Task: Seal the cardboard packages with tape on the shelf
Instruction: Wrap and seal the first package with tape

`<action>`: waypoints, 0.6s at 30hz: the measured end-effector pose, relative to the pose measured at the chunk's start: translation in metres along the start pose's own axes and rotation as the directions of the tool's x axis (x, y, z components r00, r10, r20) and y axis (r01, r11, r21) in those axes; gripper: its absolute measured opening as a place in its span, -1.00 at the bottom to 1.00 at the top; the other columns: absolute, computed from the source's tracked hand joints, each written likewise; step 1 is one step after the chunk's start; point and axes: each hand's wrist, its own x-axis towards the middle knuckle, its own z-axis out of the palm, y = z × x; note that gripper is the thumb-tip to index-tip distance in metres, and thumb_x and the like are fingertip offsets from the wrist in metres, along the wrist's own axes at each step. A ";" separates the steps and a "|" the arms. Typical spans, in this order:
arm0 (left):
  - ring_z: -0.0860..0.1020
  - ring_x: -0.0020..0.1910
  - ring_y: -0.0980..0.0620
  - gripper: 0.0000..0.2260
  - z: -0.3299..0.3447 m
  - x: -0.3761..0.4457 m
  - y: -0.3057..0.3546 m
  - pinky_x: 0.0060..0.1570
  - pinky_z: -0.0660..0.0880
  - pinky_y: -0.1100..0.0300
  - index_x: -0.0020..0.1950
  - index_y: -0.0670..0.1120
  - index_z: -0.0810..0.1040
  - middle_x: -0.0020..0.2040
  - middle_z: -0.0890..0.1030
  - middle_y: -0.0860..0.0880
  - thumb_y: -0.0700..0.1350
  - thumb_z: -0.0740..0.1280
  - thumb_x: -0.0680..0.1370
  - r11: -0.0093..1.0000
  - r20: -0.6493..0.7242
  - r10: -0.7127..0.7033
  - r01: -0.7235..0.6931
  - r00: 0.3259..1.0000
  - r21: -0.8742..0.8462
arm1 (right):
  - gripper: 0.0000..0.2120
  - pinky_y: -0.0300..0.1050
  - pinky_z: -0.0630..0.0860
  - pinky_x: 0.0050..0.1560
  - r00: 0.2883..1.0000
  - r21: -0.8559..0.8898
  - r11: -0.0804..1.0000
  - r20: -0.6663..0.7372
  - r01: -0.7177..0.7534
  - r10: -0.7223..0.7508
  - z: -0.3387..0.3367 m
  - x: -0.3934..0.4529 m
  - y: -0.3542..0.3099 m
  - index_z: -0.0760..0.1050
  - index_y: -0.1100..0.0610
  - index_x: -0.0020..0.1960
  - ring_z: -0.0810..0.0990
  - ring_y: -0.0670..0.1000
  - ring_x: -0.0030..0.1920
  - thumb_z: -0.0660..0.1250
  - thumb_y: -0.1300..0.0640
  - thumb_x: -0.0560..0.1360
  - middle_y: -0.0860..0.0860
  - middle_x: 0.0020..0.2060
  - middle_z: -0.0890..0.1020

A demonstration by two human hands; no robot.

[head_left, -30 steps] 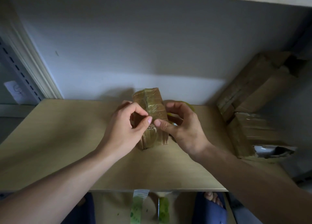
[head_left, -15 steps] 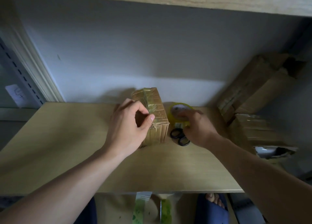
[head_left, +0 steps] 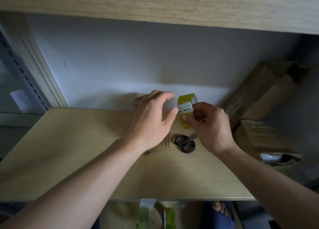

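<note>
My right hand point(head_left: 209, 125) grips the tape roll point(head_left: 186, 111), thumb and fingers curled around it, and lifts it on edge above the shelf point(head_left: 77, 151). The roll is a yellowish, glossy ring; its round face turns toward the wall and a white label with small barcodes crosses its band. My left hand point(head_left: 151, 120) is beside the roll, on its left, with relaxed fingers spread over the box point(head_left: 166, 141); I cannot tell if the thumb touches the label. The box is brown cardboard, rough and matte, and almost all of it is hidden under this hand, so I cannot make out its long axis. Below the roll lie the scissors point(head_left: 185, 142), black plastic loops toward me, the blades partly covered by my right hand. Right of the roll, stacked boxes point(head_left: 259, 107) are blurred.
</note>
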 end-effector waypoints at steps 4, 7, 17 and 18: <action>0.53 0.20 0.15 -0.65 0.010 0.006 0.015 0.19 0.27 0.51 0.37 -0.06 0.59 0.27 0.55 0.08 -0.05 0.44 0.58 0.998 0.028 0.035 -0.037 0.999 0.052 | -0.82 -0.25 0.55 -0.17 1.000 0.117 0.993 0.019 0.005 -0.008 -0.005 -0.006 -0.005 0.69 0.02 0.02 0.65 -0.18 -0.23 0.55 -0.01 0.47 -0.16 -0.24 0.71; 0.58 0.11 0.19 -0.73 0.014 0.009 0.018 0.10 0.22 0.67 0.19 -0.04 0.70 0.21 0.63 0.10 -0.09 0.54 0.50 0.998 -0.012 0.034 -0.033 0.999 0.054 | -0.76 0.02 0.67 -0.02 0.991 0.239 0.969 0.136 -0.053 0.020 -0.010 -0.009 -0.003 0.64 0.04 0.13 0.71 -0.10 -0.13 0.53 0.16 0.48 -0.11 -0.13 0.74; 0.57 -0.20 0.15 -0.82 0.024 0.007 0.021 -0.20 0.44 0.32 -0.16 -0.01 0.51 -0.10 0.69 0.07 -0.06 0.48 0.55 0.995 -0.015 0.073 -0.072 0.997 0.068 | -0.75 0.09 0.64 -0.02 0.983 0.158 0.985 0.178 -0.070 0.042 -0.011 -0.014 0.009 0.55 0.08 0.27 0.70 -0.10 -0.20 0.38 0.06 0.61 -0.13 -0.25 0.74; 0.51 -0.33 0.14 -0.82 0.025 0.007 0.020 -0.32 0.38 0.27 -0.15 -0.03 0.49 -0.20 0.67 0.03 -0.07 0.45 0.57 0.996 0.004 0.055 -0.055 0.998 0.075 | -0.76 0.06 0.64 -0.05 0.985 0.130 0.988 0.159 -0.084 0.063 -0.009 -0.014 0.009 0.58 0.08 0.25 0.69 -0.10 -0.23 0.38 0.05 0.61 -0.13 -0.28 0.73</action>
